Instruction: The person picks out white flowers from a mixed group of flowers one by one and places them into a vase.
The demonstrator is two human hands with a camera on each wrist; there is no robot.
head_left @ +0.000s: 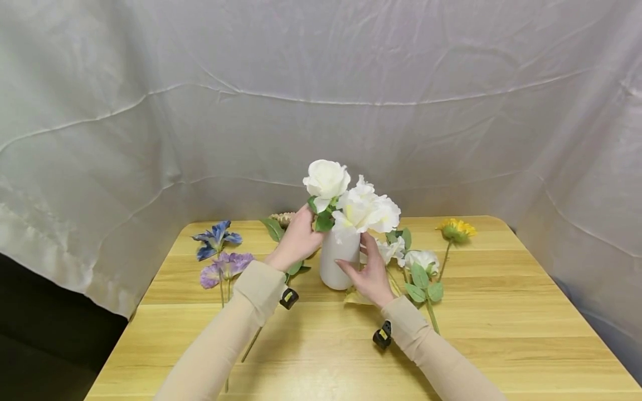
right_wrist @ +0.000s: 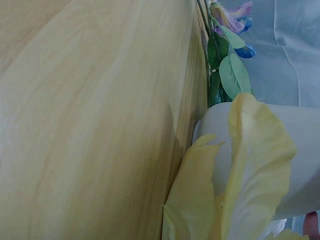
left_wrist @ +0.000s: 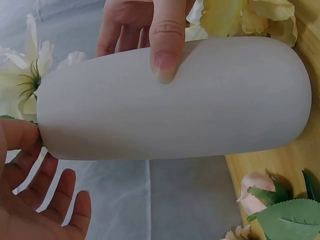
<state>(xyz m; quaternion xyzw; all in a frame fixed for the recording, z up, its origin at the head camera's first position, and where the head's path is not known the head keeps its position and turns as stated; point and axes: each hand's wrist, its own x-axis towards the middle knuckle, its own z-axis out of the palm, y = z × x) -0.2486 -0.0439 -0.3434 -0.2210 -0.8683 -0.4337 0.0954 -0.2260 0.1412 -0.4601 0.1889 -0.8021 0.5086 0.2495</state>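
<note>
A white vase (head_left: pixel 333 262) stands upright on the table, ruffled white flowers (head_left: pixel 363 207) at its mouth. My left hand (head_left: pixel 300 238) is at the rim, where its thumb and finger pinch a white rose (head_left: pixel 326 179) just below the bloom; the stem is hidden. In the left wrist view, the other fingers of the left hand (left_wrist: pixel 42 200) spread beside the rim. My right hand (head_left: pixel 372 274) grips the vase from the right, thumb in front and fingers partly hidden behind. The right wrist view shows yellow petals (right_wrist: pixel 260 165) in front of the vase (right_wrist: pixel 306 140).
Blue (head_left: pixel 217 239) and purple (head_left: pixel 228 267) flowers lie left on the wooden table (head_left: pixel 501 312). A pale pink bud (left_wrist: pixel 256 192) lies behind the vase. At right are white flowers (head_left: pixel 421 260) and a yellow flower (head_left: pixel 456 229). A grey curtain (head_left: pixel 351 133) hangs behind.
</note>
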